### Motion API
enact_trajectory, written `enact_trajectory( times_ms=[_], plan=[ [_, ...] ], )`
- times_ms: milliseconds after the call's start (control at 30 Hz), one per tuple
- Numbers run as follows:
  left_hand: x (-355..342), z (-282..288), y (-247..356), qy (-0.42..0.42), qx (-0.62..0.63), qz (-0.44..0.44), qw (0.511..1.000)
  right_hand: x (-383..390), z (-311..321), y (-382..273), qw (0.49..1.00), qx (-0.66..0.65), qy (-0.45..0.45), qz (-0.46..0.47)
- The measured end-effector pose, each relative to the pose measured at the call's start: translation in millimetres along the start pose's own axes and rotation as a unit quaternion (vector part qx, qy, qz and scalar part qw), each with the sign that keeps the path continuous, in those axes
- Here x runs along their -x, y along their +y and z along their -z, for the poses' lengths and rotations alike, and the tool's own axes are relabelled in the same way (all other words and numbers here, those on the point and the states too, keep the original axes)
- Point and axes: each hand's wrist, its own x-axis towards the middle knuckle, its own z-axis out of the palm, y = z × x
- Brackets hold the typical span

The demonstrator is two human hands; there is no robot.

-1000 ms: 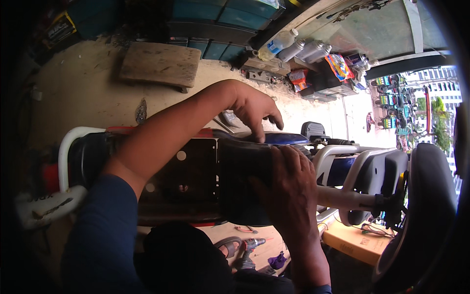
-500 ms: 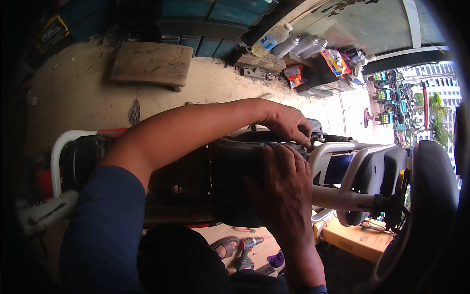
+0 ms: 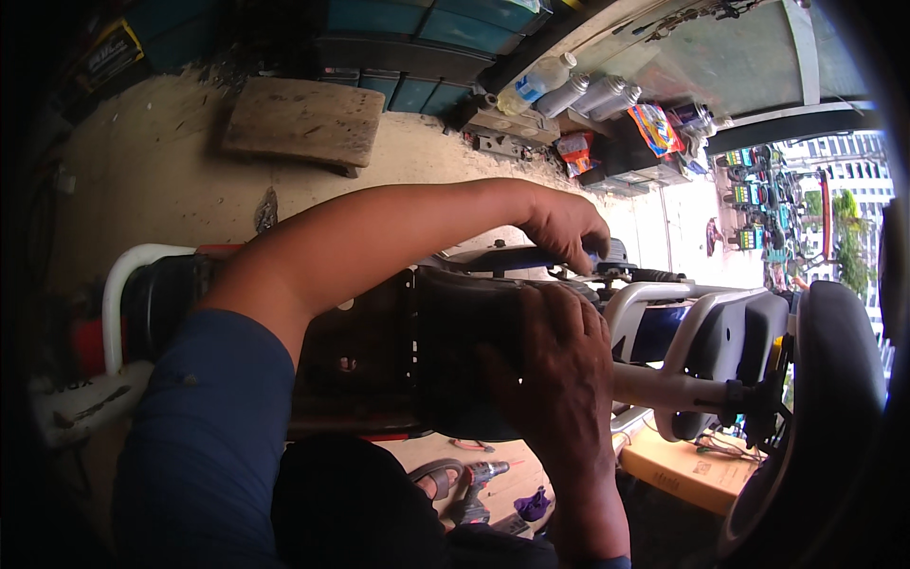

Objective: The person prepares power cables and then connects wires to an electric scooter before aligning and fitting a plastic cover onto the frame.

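Note:
A two-wheeled vehicle with a white tube frame (image 3: 664,384) lies across the view in front of me. My right hand (image 3: 559,365) rests on its black body section (image 3: 460,356), fingers stretched out over the surface. Reaching across the far side of it, my left hand (image 3: 569,232) bends its fingers down beside a dark ribbed part (image 3: 616,252). Those fingers are closed near the edge of the body section; what they hold, if anything, is hidden. A dark coil-like part (image 3: 654,275) sits just right of the left hand's fingertips.
A wooden stool (image 3: 303,123) stands beyond my left arm. Spray cans (image 3: 604,97) and a clear bottle (image 3: 540,83) stand at the far side. On the near floor lie a cordless drill (image 3: 479,495) and a purple cloth (image 3: 532,504), beside a cardboard box (image 3: 687,465).
My left hand has lifted slightly away from the part its fingertips were at. The right hand stays on the black body section; the whole view has shifted a little.

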Motion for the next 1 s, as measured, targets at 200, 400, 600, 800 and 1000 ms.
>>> enact_trajectory(
  times_ms=[200, 400, 600, 800, 1000],
  plan=[
    [2, 8, 0, -0.004, -0.010, 0.013, 1.000, 2, -14, 9, 0.999, 0.038, 0.005, -0.008],
    [5, 6, 0, -0.001, 0.010, 0.019, 1.000, -2, -20, 13, 0.997, 0.076, 0.001, 0.008],
    [-1, -2, 10, -0.014, 0.007, 0.005, 1.000, 1, -12, -1, 0.997, 0.064, -0.002, -0.034],
    [6, -2, 3, 0.004, 0.009, 0.010, 1.000, 23, -47, -46, 0.983, -0.081, -0.067, 0.151],
    [7, -5, 6, 0.023, -0.015, 0.002, 1.000, 43, -81, -38, 0.994, -0.012, -0.020, 0.108]
  ],
)
